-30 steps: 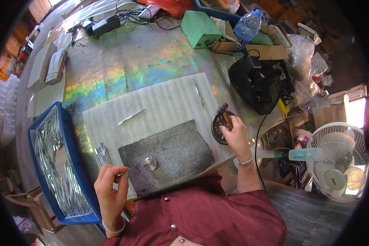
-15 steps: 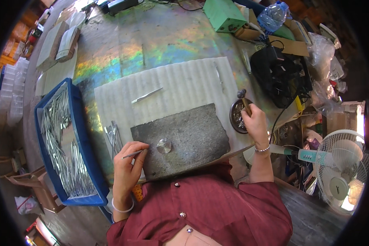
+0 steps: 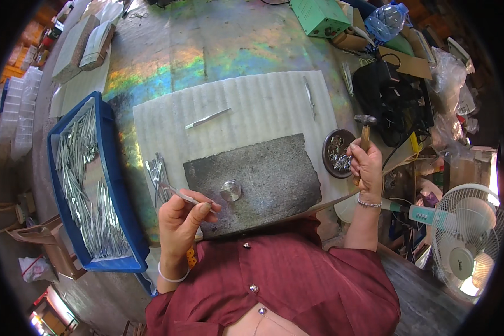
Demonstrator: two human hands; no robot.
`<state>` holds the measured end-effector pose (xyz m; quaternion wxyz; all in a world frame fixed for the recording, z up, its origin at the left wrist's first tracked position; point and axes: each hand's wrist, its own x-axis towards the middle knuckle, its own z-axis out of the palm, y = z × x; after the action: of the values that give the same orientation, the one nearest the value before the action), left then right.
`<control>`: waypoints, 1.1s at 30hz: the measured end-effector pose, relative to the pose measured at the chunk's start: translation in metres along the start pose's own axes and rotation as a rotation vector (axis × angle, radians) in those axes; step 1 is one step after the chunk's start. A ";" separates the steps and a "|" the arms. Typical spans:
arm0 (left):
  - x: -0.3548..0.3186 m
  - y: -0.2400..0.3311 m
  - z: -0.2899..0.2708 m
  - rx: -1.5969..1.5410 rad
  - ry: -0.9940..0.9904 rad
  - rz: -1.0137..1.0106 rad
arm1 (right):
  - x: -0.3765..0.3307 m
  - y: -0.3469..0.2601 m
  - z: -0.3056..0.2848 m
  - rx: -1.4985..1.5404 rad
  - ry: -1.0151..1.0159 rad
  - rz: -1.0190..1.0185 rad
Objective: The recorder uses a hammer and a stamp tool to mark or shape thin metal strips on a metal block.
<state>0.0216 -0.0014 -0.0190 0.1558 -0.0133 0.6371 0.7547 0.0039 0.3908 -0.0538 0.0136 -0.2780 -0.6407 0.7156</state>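
My left hand [image 3: 178,227] pinches slim metal tweezers [image 3: 183,195] between thumb and fingers, above the near-left corner of a dark stone slab [image 3: 277,173]. A small round steel block [image 3: 231,190] sits on the slab, just right of that hand. At the right, my right hand [image 3: 368,168] is closed around the wooden handle of a small hammer [image 3: 365,137], its metal head upward. Beside that hand is a round dark dish [image 3: 326,152] holding small shiny metal pieces. More tweezers [image 3: 158,173] lie in a loose bunch left of the slab.
A white foam sheet [image 3: 263,103] lies under the slab, with single tweezers [image 3: 208,118] on it. A blue tray [image 3: 107,151] full of slender metal pieces stands left. A green box [image 3: 319,19], black bag [image 3: 375,89] and fan [image 3: 467,235] are at the right.
My left hand has lifted and turned, so the tweezers now slant differently. My right hand has moved right, off the dish, and the hammer stands more upright. The view has shifted slightly.
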 end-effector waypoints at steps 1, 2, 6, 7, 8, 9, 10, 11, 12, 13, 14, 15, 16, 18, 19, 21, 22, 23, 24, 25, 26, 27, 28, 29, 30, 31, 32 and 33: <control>-0.001 0.000 0.001 -0.086 0.015 -0.053 | -0.004 -0.002 0.004 0.001 -0.005 0.004; -0.002 -0.001 0.002 -0.082 0.022 -0.056 | -0.010 -0.005 0.010 0.007 -0.037 0.002; 0.002 -0.007 0.006 -0.323 -0.020 -0.119 | -0.042 -0.018 0.053 0.014 -0.179 0.033; 0.002 -0.009 0.007 -0.418 -0.038 -0.141 | -0.050 -0.021 0.065 0.010 -0.243 0.062; 0.004 -0.013 0.007 -0.509 -0.068 -0.159 | -0.055 -0.023 0.073 0.013 -0.345 0.102; 0.006 -0.014 0.008 -0.563 -0.090 -0.179 | -0.061 -0.024 0.083 0.019 -0.356 0.114; 0.007 -0.015 0.009 -0.606 -0.122 -0.198 | -0.066 -0.022 0.094 -0.003 -0.456 0.086; 0.008 -0.016 0.009 -0.649 -0.154 -0.216 | -0.072 -0.021 0.105 -0.024 -0.557 0.057; 0.008 -0.017 0.010 -0.641 -0.131 -0.215 | -0.076 -0.019 0.113 0.004 -0.628 0.102; 0.008 -0.019 0.011 -0.710 -0.146 -0.223 | -0.079 -0.015 0.122 0.011 -0.648 0.111; 0.007 -0.020 0.011 -0.779 -0.162 -0.230 | -0.084 -0.012 0.133 0.020 -0.693 0.077; 0.008 -0.022 0.012 -0.775 -0.145 -0.227 | -0.087 -0.012 0.142 0.027 -0.732 0.041; 0.008 -0.024 0.012 -0.832 -0.175 -0.226 | -0.090 -0.018 0.148 0.024 -0.758 0.114; 0.009 -0.025 0.015 -0.910 -0.205 -0.229 | -0.096 -0.015 0.158 0.040 -0.780 0.091; 0.009 -0.025 0.015 -0.909 -0.197 -0.226 | -0.098 -0.014 0.162 0.052 -0.786 0.062; 0.009 -0.026 0.014 -0.981 -0.227 -0.240 | -0.099 -0.016 0.165 0.023 -0.805 0.050; 0.007 -0.024 0.015 -0.960 -0.204 -0.252 | -0.100 -0.016 0.166 -0.007 -0.817 0.036; 0.007 -0.024 0.014 -0.961 -0.203 -0.251 | -0.100 -0.016 0.167 -0.009 -0.818 0.037; 0.007 -0.025 0.014 -0.963 -0.203 -0.248 | -0.100 -0.015 0.168 -0.019 -0.819 0.037; 0.007 -0.025 0.013 -0.964 -0.204 -0.245 | -0.100 -0.015 0.168 -0.030 -0.819 0.037; 0.007 -0.026 0.013 -0.966 -0.205 -0.248 | -0.101 -0.015 0.169 -0.031 -0.816 0.040; 0.007 -0.025 0.013 -0.961 -0.210 -0.249 | -0.102 -0.017 0.171 0.010 -0.810 0.055; 0.008 -0.025 0.013 -0.954 -0.215 -0.250 | -0.103 -0.017 0.172 0.050 -0.803 0.071; 0.008 -0.025 0.013 -0.955 -0.216 -0.252 | -0.103 -0.017 0.172 0.050 -0.801 0.071; 0.008 -0.024 0.013 -0.951 -0.207 -0.251 | -0.103 -0.016 0.172 0.052 -0.790 0.074; 0.008 -0.024 0.013 -0.947 -0.198 -0.250 | -0.103 -0.015 0.172 0.055 -0.779 0.077; 0.008 -0.024 0.013 -0.946 -0.198 -0.251 | -0.102 -0.015 0.173 0.055 -0.778 0.078; 0.008 -0.024 0.012 -0.923 -0.200 -0.242 | -0.102 -0.016 0.172 0.028 -0.778 0.067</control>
<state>0.0223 0.0153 -0.0416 0.2807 -0.0827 0.2116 0.9325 0.0134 0.1985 0.0036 -0.2497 -0.0063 -0.5787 0.7764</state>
